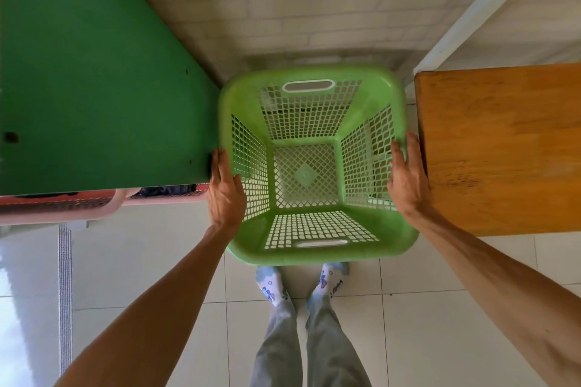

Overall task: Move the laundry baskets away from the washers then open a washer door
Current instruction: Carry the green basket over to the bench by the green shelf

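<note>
An empty light green plastic laundry basket point(317, 248) with lattice walls and two white-edged handle slots is held in front of me, between a green table and a wooden one. My left hand point(224, 193) grips the basket's left rim, thumb inside the wall. On the right rim rests my right hand point(407, 179), its fingers curled over the edge. The basket looks slightly blurred. A pink laundry basket point(103, 204) with dark clothes in it stands partly hidden under the green table. No washer is in view.
A green table top point(94, 72) fills the left, its corner touching the basket. A wooden table point(503, 148) stands close on the right. A white brick wall point(314, 3) is behind. My socked feet point(301, 286) stand on white floor tiles.
</note>
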{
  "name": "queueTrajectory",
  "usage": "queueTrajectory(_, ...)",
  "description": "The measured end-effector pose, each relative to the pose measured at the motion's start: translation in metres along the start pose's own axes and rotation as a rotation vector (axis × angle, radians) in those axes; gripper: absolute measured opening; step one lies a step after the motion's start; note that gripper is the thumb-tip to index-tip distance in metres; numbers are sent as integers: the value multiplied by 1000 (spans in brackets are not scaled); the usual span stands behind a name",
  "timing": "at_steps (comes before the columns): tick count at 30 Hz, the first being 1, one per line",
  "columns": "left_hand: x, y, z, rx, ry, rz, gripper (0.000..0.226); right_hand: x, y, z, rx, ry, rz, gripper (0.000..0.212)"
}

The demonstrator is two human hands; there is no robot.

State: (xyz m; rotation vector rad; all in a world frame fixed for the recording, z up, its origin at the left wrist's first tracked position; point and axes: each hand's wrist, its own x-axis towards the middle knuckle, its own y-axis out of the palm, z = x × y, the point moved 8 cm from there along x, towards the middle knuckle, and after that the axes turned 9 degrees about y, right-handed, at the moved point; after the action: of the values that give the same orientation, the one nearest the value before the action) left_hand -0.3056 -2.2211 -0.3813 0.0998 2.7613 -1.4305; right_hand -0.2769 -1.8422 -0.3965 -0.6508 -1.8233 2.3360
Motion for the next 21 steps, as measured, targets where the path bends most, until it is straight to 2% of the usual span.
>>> queueTrajectory(7, 4, 3, 0, 7, -13, 0, 61, 4, 4, -4, 15, 0, -48, 67)
queueTrajectory(14, -11, 14, -5, 104, -34, 170, 84, -9, 16, -11, -73, -20, -34, 68)
queueTrajectory(21, -9, 10, -14, 165, 11, 245, 88, -14, 10, -7, -132, -19, -33, 71)
